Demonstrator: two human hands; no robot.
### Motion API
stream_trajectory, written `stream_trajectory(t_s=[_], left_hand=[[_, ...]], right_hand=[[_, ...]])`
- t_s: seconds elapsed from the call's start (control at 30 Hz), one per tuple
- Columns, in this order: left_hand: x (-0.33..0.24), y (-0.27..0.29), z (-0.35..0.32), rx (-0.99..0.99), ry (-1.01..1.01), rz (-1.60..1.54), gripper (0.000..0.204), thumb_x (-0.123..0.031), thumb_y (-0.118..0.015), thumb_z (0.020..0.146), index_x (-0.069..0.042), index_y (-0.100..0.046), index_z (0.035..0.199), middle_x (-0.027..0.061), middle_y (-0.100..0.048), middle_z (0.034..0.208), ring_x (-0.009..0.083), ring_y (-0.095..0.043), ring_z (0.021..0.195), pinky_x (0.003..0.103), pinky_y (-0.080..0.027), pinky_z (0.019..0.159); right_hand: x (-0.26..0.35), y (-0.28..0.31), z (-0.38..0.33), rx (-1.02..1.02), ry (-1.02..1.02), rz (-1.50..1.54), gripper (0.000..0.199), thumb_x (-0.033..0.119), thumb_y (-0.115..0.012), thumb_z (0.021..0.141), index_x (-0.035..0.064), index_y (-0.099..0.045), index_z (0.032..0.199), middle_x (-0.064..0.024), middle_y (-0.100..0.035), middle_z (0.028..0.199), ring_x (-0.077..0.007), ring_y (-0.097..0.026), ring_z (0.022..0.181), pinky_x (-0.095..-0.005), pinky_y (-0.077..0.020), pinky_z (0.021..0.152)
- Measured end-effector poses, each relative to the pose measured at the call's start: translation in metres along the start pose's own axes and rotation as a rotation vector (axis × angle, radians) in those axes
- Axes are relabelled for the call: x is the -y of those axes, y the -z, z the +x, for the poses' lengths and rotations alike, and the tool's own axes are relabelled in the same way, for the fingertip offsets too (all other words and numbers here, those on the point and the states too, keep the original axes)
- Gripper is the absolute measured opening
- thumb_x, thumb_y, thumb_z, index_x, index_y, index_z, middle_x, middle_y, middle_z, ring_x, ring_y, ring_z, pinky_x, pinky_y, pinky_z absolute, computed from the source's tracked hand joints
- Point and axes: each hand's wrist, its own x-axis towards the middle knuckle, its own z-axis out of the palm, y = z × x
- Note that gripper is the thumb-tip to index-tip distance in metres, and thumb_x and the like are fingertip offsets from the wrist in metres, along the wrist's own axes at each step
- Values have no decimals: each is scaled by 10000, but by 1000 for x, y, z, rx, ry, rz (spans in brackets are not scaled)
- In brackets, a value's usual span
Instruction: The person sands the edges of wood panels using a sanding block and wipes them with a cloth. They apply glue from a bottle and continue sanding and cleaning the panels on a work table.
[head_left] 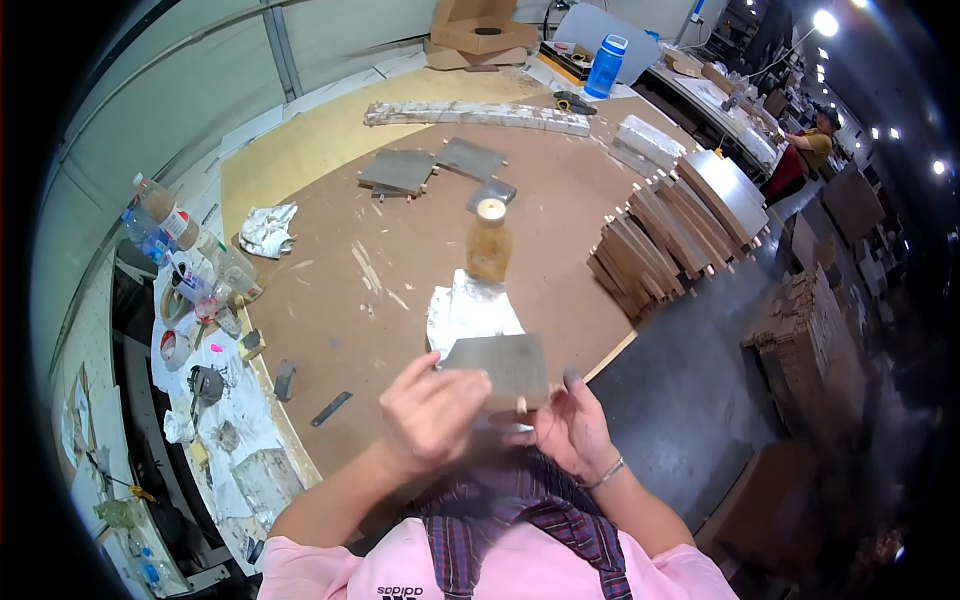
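Observation:
In front of my chest is a small grey rectangular panel [505, 362] with a wooden dowel peg sticking out of its near edge. My left hand [432, 415], slightly blurred, is closed on the panel's left side. At the lower right corner, my right hand [572, 428] holds the panel with fingers below it, its dark-tipped thumb raised beside the edge. Just beyond lies a crumpled white cloth [470, 308]. Behind the cloth stands a bottle of amber liquid [489, 250] with a pale cap. Similar grey pegged panels [400, 170] lie farther back on the brown table.
Rows of pegged boards [665, 235] stand along the table's right edge. A long whitish strip [475, 116] and a blue bottle [605, 66] are at the back. Bottles and tape rolls crowd a side shelf [235, 440] at left. A co-worker [812, 145] is far right.

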Motion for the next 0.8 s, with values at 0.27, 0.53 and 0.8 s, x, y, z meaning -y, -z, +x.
stream_trajectory(t_s=[0.27, 0.53, 0.8], left_hand=[[-4, -3, -34, 38, -42, 37, 250, -21, -600, 752, -80, -685, 980, 66, -729, 980, 227, -699, 903, 493, -441, 995], [4, -1, -23, -157, 786, -456, 204, 32, -666, 782, 33, -689, 984, 93, -710, 816, 147, -688, 745, 299, -544, 734], [45, -15, -39, -425, 1248, -1201, 146, 73, -608, 872, 66, -640, 1014, 86, -694, 905, 105, -648, 787, 224, -519, 761]], right_hand=[[-3, -3, 8, -76, -28, -6, 412, 140, -552, 918, -82, -512, 1263, -204, -599, 1233, -295, -610, 1123, -445, -488, 986], [7, -11, 4, -16, 62, -224, 363, 268, -529, 973, -81, -593, 1049, -167, -635, 1007, -257, -659, 874, -352, -549, 764], [13, -28, -7, -348, 927, -1825, 702, 145, -768, 643, 13, -532, 1291, -208, -489, 1298, -349, -496, 1205, -431, -407, 1007]])
